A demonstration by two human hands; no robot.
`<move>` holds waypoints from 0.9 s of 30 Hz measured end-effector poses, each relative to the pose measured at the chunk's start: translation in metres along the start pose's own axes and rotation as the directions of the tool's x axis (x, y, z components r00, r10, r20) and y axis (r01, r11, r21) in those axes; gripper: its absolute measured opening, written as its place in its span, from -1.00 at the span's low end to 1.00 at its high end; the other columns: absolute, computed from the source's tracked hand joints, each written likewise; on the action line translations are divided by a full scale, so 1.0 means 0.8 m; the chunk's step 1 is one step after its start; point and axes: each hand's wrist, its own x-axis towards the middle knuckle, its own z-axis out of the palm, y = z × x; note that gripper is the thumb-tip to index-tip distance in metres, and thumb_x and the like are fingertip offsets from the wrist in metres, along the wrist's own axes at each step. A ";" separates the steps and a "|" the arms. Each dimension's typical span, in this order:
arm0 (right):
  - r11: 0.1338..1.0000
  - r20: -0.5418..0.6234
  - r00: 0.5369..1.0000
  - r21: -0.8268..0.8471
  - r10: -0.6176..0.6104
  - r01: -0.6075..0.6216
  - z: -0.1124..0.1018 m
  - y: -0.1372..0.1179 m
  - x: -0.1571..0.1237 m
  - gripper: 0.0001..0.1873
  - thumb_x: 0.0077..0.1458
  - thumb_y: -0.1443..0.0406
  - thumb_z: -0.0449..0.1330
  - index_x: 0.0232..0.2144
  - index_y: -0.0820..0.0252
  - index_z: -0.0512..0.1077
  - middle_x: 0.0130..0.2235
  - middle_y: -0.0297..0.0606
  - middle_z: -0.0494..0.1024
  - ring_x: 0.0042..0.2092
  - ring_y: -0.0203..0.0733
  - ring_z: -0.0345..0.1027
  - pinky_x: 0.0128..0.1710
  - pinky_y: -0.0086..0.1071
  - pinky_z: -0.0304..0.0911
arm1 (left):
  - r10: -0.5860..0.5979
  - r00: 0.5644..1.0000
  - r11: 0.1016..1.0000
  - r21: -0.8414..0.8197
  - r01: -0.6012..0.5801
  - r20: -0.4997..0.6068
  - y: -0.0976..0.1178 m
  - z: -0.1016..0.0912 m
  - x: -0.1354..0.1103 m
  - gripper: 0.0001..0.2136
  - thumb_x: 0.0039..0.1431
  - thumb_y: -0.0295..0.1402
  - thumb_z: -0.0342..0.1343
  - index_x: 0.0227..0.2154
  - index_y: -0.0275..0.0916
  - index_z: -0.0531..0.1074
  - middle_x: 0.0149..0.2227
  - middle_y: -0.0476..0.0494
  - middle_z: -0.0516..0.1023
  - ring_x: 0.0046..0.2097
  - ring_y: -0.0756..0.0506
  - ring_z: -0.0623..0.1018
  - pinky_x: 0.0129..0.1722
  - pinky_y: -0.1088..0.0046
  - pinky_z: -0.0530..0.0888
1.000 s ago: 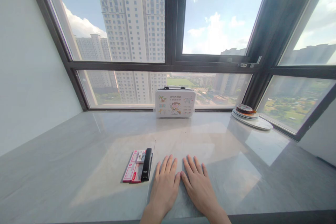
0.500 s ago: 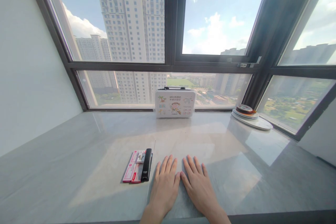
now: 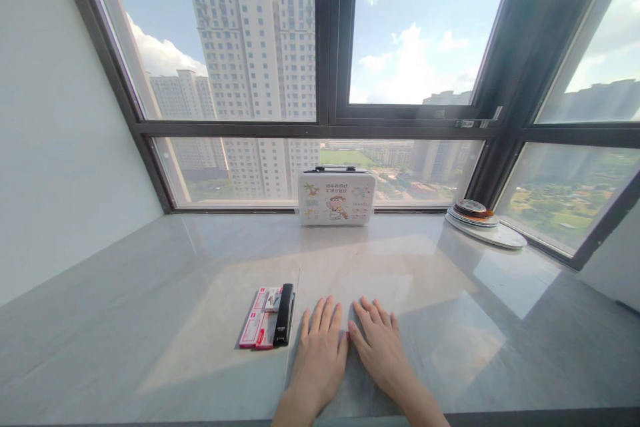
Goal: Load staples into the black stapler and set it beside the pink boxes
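My left hand and my right hand lie flat, palms down, side by side on the grey stone sill, thumbs almost touching. Both hold nothing and their fingers are stretched out. Just left of my left hand lies a black stapler beside red and white staple boxes. A white tin case with cartoon pictures stands upright against the window at the back.
A stack of round plates or coasters sits at the back right by the dark window frame. A white wall closes the left side. Tall buildings show through the glass.
The view has shifted slightly to the right. My hands stay flat on the sill; my right hand's fingers have drawn a little closer together.
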 end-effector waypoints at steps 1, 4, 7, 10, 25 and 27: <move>0.998 0.007 1.000 0.056 0.013 -0.013 -0.001 -0.009 0.008 -0.39 0.37 -0.03 -0.10 0.31 0.03 0.34 0.36 -0.12 0.29 0.41 0.17 0.03 0.37 0.10 -0.10 | 0.012 1.000 1.000 -0.001 -0.012 0.005 0.000 -0.001 -0.001 -0.47 0.47 -0.09 -0.24 0.44 0.03 0.02 0.49 -0.01 -0.01 0.48 -0.24 0.02 0.44 -0.03 0.08; 0.943 0.014 0.995 0.321 -0.094 0.085 -0.002 -0.059 0.037 -0.35 0.35 -0.03 -0.04 0.32 0.17 0.30 0.23 -0.02 0.44 0.27 0.05 0.27 0.26 -0.17 0.14 | 0.051 0.998 0.999 -0.005 -0.051 0.047 -0.001 -0.003 -0.009 -0.43 0.43 -0.15 -0.14 0.45 0.01 -0.01 0.47 -0.06 0.06 0.48 -0.30 0.03 0.43 -0.08 0.06; 0.875 0.008 0.982 0.455 -0.189 0.164 0.004 -0.127 0.065 -0.28 0.27 -0.09 0.08 0.33 0.14 0.26 0.19 -0.09 0.44 0.22 0.01 0.31 0.18 -0.24 0.22 | 0.049 0.994 0.999 -0.020 -0.047 0.094 -0.006 0.003 -0.028 -0.43 0.38 -0.19 -0.09 0.43 0.01 0.08 0.42 -0.07 0.21 0.43 -0.32 0.15 0.42 -0.07 0.08; 0.877 0.025 0.977 0.447 -0.210 0.177 0.010 -0.176 0.092 -0.28 0.15 -0.05 0.24 0.22 0.23 0.36 0.12 -0.04 0.48 0.12 0.03 0.36 0.10 -0.23 0.25 | 0.034 0.992 0.999 -0.017 -0.032 0.123 -0.014 0.013 -0.053 -0.47 0.35 -0.14 -0.06 0.35 -0.04 0.26 0.34 -0.12 0.36 0.36 -0.33 0.29 0.40 -0.02 0.15; 0.839 -0.060 0.957 0.467 -0.285 0.279 -0.046 -0.031 0.044 -0.62 0.08 0.34 0.22 -0.03 0.04 0.57 -0.04 -0.24 0.63 0.04 -0.07 0.45 0.17 -0.23 0.19 | -0.093 0.996 0.981 -0.168 0.093 0.008 0.015 -0.018 -0.021 -0.54 0.34 -0.24 0.01 0.29 -0.02 0.33 0.38 -0.14 0.28 0.40 -0.28 0.20 0.37 -0.02 0.19; 0.810 -0.138 0.969 0.531 -0.206 0.248 -0.037 -0.038 0.042 -0.73 0.02 0.28 0.30 -0.16 0.05 0.60 -0.14 -0.23 0.64 -0.02 -0.04 0.46 0.18 -0.19 0.17 | -0.045 0.998 0.987 -0.151 0.051 0.042 0.014 -0.011 -0.017 -0.52 0.37 -0.22 -0.03 0.32 -0.02 0.28 0.39 -0.13 0.26 0.42 -0.27 0.17 0.40 -0.04 0.12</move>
